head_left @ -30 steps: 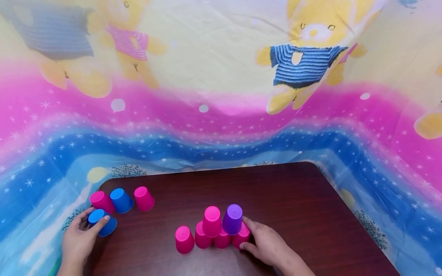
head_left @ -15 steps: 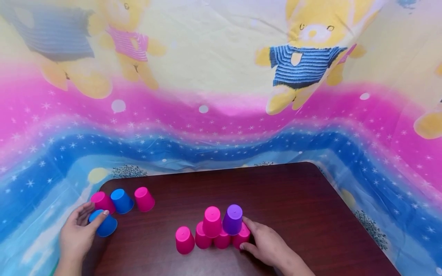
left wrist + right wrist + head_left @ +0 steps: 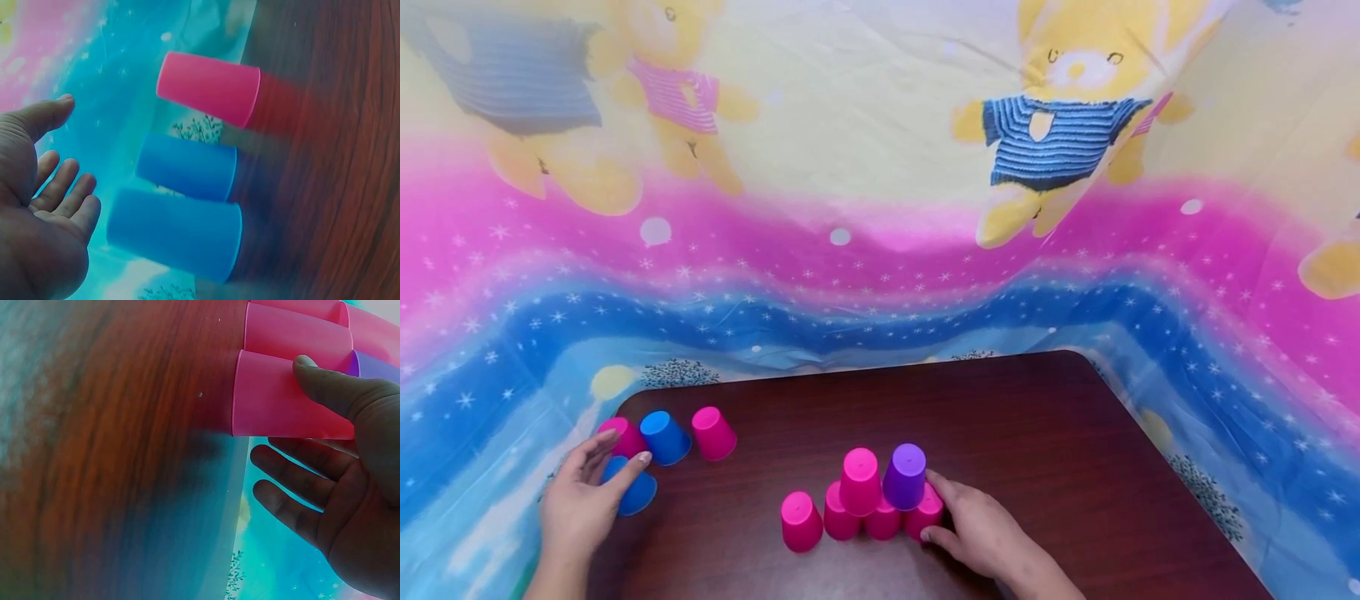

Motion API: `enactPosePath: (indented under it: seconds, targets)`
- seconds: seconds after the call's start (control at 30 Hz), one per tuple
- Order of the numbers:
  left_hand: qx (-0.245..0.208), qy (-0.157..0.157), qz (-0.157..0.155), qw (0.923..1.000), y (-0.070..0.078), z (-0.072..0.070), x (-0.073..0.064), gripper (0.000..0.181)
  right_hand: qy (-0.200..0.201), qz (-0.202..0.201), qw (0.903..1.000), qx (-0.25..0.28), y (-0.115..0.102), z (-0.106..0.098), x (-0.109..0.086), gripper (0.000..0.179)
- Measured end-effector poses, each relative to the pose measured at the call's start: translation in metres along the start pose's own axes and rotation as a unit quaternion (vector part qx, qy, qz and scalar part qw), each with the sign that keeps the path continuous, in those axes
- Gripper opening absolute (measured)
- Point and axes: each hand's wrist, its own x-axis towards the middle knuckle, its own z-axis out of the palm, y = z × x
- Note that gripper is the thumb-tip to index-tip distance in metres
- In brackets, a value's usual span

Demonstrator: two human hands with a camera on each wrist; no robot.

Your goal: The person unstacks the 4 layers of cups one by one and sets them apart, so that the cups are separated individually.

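My left hand [image 3: 578,504] hovers open above and beside the near blue cup [image 3: 638,493]. The left wrist view shows its fingers and thumb apart from that blue cup [image 3: 175,234]. Behind it stand a pink cup [image 3: 622,439], partly covered by the hand, another blue cup [image 3: 665,437] and a second pink cup [image 3: 714,433]. My right hand [image 3: 988,533] holds the rightmost bottom pink cup [image 3: 281,400], thumb on the near side and fingers behind. Across the bottom pink row rest an upside-down pink cup [image 3: 861,482] and a purple cup [image 3: 906,477].
A lone pink cup [image 3: 802,522] stands just left of the stack. All cups sit on a dark brown table [image 3: 1000,417] with rounded far corners. A cloth printed with bears [image 3: 1060,142] hangs behind and around it.
My left hand has let go of the near blue cup, its fingers spreading and shifting slightly right over it. The right hand and the stack stay where they were.
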Motion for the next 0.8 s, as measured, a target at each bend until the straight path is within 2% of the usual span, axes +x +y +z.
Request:
enactPosePath:
  seconds: [0.07, 0.23, 0.3, 0.47, 0.8]
  targets:
    - [0.008, -0.01, 0.02, 0.9997, 0.005, 0.004, -0.003, 0.074, 0.0, 0.0, 1.0, -0.001, 0.0, 0.0, 0.0, 0.078]
    - [0.022, -0.039, 0.096, 0.9944, 0.012, 0.015, -0.01, 0.072, -0.004, 0.003, 1.0, -0.002, 0.0, 0.0, 0.001, 0.077]
    - [0.029, -0.052, 0.112, 0.9919, 0.013, 0.019, -0.013, 0.074, -0.004, 0.003, 1.0, -0.001, 0.0, 0.0, 0.001, 0.078]
    - [0.044, -0.073, 0.128, 0.9882, 0.012, 0.027, -0.015, 0.075, -0.001, 0.002, 1.0, 0.0, 0.0, 0.0, 0.001, 0.078]
    - [0.015, -0.114, 0.138, 0.9838, 0.015, 0.036, -0.021, 0.073, 0.003, 0.001, 1.0, -0.001, -0.001, -0.001, 0.0, 0.078]
